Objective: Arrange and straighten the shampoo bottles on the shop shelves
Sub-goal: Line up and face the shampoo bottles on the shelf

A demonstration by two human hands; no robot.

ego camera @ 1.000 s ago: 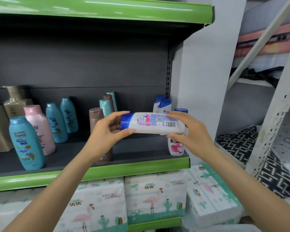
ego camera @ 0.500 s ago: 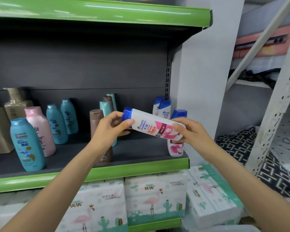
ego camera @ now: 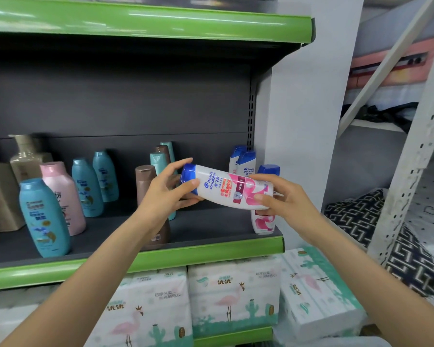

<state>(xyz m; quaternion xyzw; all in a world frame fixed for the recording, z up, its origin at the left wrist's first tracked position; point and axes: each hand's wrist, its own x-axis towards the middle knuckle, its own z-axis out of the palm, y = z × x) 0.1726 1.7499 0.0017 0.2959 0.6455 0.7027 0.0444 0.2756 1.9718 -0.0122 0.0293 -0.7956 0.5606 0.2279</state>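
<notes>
A white Head & Shoulders shampoo bottle [ego camera: 227, 190] with a pink label lies nearly sideways in the air before the dark shelf [ego camera: 211, 225], its blue cap gripped by the left hand [ego camera: 164, 196] and its base by the right hand [ego camera: 283, 199], a matching bottle [ego camera: 263, 221] standing upright just behind.

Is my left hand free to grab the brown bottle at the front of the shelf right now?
Probably not yet. The left hand grips the blue cap end of the white shampoo bottle, which the right hand also holds. The brown bottle stands just behind that wrist, with nothing else blocking it.
</notes>
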